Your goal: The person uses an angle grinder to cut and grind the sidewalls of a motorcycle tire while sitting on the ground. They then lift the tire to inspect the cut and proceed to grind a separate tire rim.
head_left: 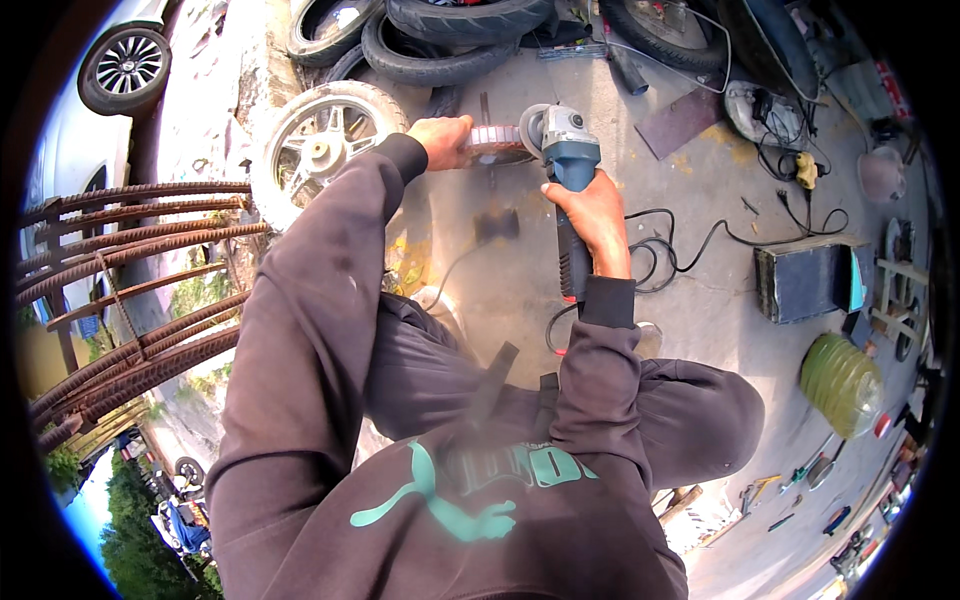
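Note:
My right hand [597, 225] is wrapped around the body of a blue and black angle grinder [573, 152], its grey metal head pointing away from me. The grinder's round disc [534, 130] faces left. My left hand [441, 143] is closed on one end of a short reddish-brown piece with a pale banded upper face [497, 139]; its exact kind I cannot make out. The other end of that piece lies right by the disc, and whether they touch I cannot tell. Beyond my left wrist leans a pale spoked motorcycle wheel [318, 150].
Several black tyres [440, 65] lie at the far side. Rusty rebar [150, 235] juts in from the left. A black cord [700, 250] loops across the floor on the right, near a dark open box [795, 280] and a yellowish plastic jug [838, 372].

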`<state>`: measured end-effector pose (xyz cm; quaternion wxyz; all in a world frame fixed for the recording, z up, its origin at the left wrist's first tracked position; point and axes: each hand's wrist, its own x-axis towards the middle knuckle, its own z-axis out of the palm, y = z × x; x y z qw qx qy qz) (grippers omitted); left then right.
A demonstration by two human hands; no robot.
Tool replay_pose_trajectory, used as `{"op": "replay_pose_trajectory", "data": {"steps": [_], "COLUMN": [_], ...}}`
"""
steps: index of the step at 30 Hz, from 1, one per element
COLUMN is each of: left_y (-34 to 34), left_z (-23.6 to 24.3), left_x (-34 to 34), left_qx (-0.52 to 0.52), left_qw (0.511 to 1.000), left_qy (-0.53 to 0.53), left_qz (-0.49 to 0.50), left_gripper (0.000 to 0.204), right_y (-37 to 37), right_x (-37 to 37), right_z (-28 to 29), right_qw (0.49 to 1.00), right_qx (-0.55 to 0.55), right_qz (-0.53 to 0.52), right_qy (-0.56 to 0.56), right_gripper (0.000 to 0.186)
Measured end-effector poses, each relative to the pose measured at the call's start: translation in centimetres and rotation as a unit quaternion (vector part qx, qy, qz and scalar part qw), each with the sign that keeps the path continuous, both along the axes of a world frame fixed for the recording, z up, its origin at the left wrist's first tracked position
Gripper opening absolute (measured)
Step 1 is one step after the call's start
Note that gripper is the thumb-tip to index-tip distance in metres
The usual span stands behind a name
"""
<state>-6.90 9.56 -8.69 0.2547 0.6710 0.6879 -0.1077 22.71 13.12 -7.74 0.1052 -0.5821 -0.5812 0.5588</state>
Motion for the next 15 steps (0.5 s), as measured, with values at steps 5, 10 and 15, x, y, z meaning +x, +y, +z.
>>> {"op": "replay_pose_trajectory", "data": {"steps": [5,10,15], "left_y": [0.2,0.2,0.4], "left_z": [0.3,0.1,-0.4], "left_x": [0.6,0.5,0.0], "left_qx": [-0.008,-0.006,0.009], "left_qw": [1.000,1.000,1.000], "left_qy": [-0.003,0.002,0.002], "left_qz": [0.004,-0.005,-0.011], "left_gripper": [0.051,0.052,0.052], "right_y": [-0.2,-0.1,-0.8], "right_x": [-0.1,0.8,0.2], "right_z": [-0.6,-1.4,-2.6], "right_qw": [0.999,0.999,0.997], "right_qx": [0.012,-0.018,-0.010], "right_qz": [-0.022,-0.032,-0.039], "right_qy": [0.020,0.029,0.068], "right_gripper": [0.061,0.059,0.057]}}
